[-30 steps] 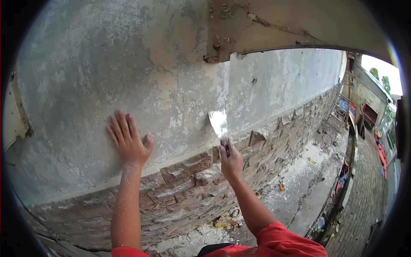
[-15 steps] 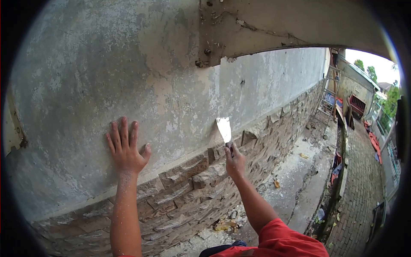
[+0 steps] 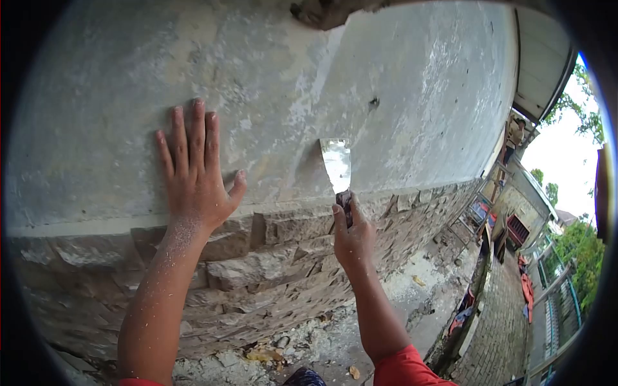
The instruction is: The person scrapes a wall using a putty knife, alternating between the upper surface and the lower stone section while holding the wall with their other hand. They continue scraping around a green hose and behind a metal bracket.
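Note:
My left hand [image 3: 198,186] lies flat on the grey, patchy plaster wall [image 3: 270,77], fingers stretched upward and thumb spread out. Pale dust and flakes speckle that wrist and forearm. In my right hand [image 3: 354,241] is a scraper [image 3: 337,167], its dark handle wrapped by the fingers. The wide, shiny metal blade points up, close against the plaster, with a shadow at its left. Below both hands runs a band of rough brown stone cladding [image 3: 290,248], topped by a light ledge. Whitish worn streaks mark the plaster above the blade.
A broken-edged overhang [image 3: 335,13] juts from the wall at the top. Debris and pale flakes litter the concrete strip [image 3: 412,315] at the wall's foot. A gutter [image 3: 460,318] and a brick path [image 3: 492,334] run along the right. A ladder [image 3: 479,215] leans farther off.
The view has tilted, so the overhang sits higher and the stone band more level. Both hands appear higher in view; the left stays flat on the wall, the right still holds the scraper.

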Tool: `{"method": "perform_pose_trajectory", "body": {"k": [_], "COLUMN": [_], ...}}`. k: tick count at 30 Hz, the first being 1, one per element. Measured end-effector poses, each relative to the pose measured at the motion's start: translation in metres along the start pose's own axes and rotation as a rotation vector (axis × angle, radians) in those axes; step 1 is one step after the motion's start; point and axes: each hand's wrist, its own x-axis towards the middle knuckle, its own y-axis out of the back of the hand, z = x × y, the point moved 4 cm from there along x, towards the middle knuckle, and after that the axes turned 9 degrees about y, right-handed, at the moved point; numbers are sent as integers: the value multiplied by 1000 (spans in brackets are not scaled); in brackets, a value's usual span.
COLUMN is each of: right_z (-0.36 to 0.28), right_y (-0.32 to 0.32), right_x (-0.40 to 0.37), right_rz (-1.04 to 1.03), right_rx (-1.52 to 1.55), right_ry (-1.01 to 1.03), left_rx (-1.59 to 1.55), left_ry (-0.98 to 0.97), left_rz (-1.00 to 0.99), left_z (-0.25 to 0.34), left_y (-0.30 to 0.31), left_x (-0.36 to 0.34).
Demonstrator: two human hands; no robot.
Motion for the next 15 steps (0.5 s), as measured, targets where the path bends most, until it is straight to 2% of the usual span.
{"method": "perform_pose_trajectory", "body": {"k": [3,5,6,9,11,15], "right_z": [37,44,42,30,14,-27], "right_y": [-7,2,9,26,38,58], "right_x": [6,38,55,95,125,198], "right_rz": [60,118,118,112,115,186], "right_rx": [62,134,125,169,209,228], "right_ry": [101,169,213,290,346,394], "left_rx": [55,149,193,197,228,239], "left_ry": [-51,19,-11,-147,-303,-341], "left_rz": [-16,-82,-70,-42,-71,-10], "left_z": [47,70,82,115,128,130], "left_y": [-19,-24,-26,-34,-47,-50], "left_x": [-5,5,16,45,61,56]}}
